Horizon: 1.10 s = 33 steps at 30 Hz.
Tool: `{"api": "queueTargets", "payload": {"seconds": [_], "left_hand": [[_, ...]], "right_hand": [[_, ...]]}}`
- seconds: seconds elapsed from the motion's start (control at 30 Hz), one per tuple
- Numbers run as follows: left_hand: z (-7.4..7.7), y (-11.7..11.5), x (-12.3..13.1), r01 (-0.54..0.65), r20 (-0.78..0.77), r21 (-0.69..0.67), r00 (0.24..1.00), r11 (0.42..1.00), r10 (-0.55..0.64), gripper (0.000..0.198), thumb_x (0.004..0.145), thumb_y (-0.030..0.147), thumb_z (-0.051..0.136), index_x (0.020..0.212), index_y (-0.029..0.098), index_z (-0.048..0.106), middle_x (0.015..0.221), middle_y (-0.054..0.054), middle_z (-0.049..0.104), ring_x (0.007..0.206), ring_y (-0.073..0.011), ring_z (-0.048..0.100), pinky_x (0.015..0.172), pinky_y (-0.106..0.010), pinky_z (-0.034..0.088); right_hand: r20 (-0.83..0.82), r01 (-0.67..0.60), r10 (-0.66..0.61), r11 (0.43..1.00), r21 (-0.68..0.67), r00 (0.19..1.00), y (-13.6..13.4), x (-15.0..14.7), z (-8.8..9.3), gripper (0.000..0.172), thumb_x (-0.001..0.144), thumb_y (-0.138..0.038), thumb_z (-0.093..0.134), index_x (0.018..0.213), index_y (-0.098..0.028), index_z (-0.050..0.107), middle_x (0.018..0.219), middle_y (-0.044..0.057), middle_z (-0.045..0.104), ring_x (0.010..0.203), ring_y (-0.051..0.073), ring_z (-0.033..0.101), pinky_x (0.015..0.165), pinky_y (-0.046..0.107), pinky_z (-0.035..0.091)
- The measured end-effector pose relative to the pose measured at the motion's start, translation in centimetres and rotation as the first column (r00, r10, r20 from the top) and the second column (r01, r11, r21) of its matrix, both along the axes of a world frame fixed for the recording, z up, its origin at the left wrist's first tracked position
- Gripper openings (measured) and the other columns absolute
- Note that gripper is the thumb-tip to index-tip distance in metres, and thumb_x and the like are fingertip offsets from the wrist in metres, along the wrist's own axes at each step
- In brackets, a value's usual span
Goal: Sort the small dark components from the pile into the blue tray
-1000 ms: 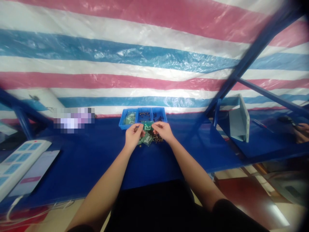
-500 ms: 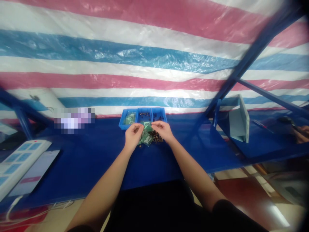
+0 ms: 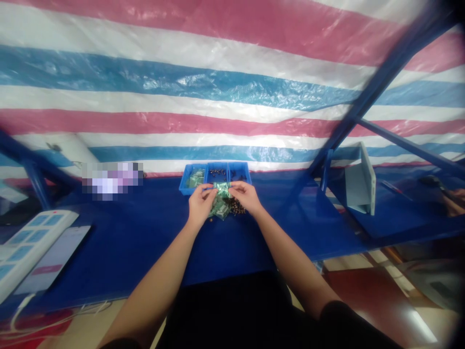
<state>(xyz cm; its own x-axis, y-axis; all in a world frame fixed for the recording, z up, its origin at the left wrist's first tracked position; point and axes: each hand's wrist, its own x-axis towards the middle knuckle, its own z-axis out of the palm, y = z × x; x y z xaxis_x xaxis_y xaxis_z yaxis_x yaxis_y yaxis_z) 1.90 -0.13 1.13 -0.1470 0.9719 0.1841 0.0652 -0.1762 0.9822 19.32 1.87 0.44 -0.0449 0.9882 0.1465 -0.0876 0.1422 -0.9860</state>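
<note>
Between my two hands is a small shiny green packet [image 3: 222, 189]. My left hand [image 3: 200, 203] pinches its left edge, and my right hand [image 3: 247, 196] pinches its right edge. Below it on the blue table lies a pile of green packets [image 3: 220, 208]. Small dark and brassy parts [image 3: 238, 207] are heaped beside the pile, partly under my right hand. Just behind my hands stands a blue three-compartment tray [image 3: 186, 188], with green packets in the left compartment and small dark parts in the middle and right ones.
A white power strip [image 3: 39, 237] and a phone [image 3: 58, 259] lie at the left. A grey tablet-like panel [image 3: 363, 186] stands at the right, and another person's hand [image 3: 452, 201] shows at the far right. Blue frame bars [image 3: 363, 104] and a striped sheet rise behind.
The packet between my hands has tilted and now shines more brightly. My hands have barely moved and keep their pinch.
</note>
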Motion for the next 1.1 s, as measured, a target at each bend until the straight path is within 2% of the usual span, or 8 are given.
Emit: {"api": "queueTargets", "payload": {"seconds": [0.3, 0.67, 0.87, 1.1], "left_hand": [[-0.30, 0.12, -0.18, -0.033, -0.052, 0.026, 0.998, 0.999, 0.034, 0.034, 0.072, 0.042, 0.074, 0.094, 0.015, 0.069, 0.081, -0.007, 0.073, 0.069, -0.0177, 0.068, 0.061, -0.025, 0.051], [0.35, -0.57, -0.33, -0.032, -0.278, 0.120, 0.958, 0.992, 0.065, 0.022, 0.079, 0.040, 0.067, 0.078, 0.018, 0.071, 0.069, -0.001, 0.070, 0.063, -0.0144, 0.061, 0.063, -0.023, 0.047], [0.23, -0.41, -0.41, -0.068, -0.337, 0.210, 0.931, 0.975, 0.137, 0.022, 0.079, 0.041, 0.066, 0.082, 0.020, 0.073, 0.077, -0.002, 0.070, 0.070, -0.0158, 0.061, 0.071, -0.025, 0.047], [-0.23, -0.24, -0.66, -0.051, -0.343, 0.165, 0.933, 0.985, 0.106, 0.024, 0.079, 0.042, 0.066, 0.084, 0.020, 0.073, 0.053, 0.004, 0.058, 0.051, -0.0111, 0.052, 0.058, -0.022, 0.043]], "right_hand": [[0.073, 0.030, -0.031, 0.999, 0.011, 0.997, -0.17, 0.09, 0.26, 0.037, 0.065, -0.047, 0.073, 0.083, -0.016, 0.071, 0.075, 0.004, 0.071, 0.065, 0.015, 0.062, 0.061, 0.027, 0.051], [0.061, 0.042, -0.046, 0.997, 0.067, 0.997, -0.06, 0.04, -0.22, 0.030, 0.067, -0.043, 0.073, 0.079, -0.016, 0.068, 0.074, 0.004, 0.069, 0.063, 0.014, 0.062, 0.063, 0.027, 0.051], [0.079, 0.043, -0.047, 0.998, 0.055, 0.996, -0.18, 0.05, 0.13, 0.032, 0.068, -0.045, 0.073, 0.081, -0.016, 0.069, 0.073, 0.004, 0.069, 0.063, 0.015, 0.061, 0.064, 0.028, 0.050], [0.164, 0.119, -0.141, 0.983, 0.138, 0.976, -0.09, 0.23, 0.13, 0.029, 0.070, -0.045, 0.071, 0.079, -0.018, 0.070, 0.074, 0.003, 0.068, 0.063, 0.014, 0.059, 0.063, 0.027, 0.048]]}}
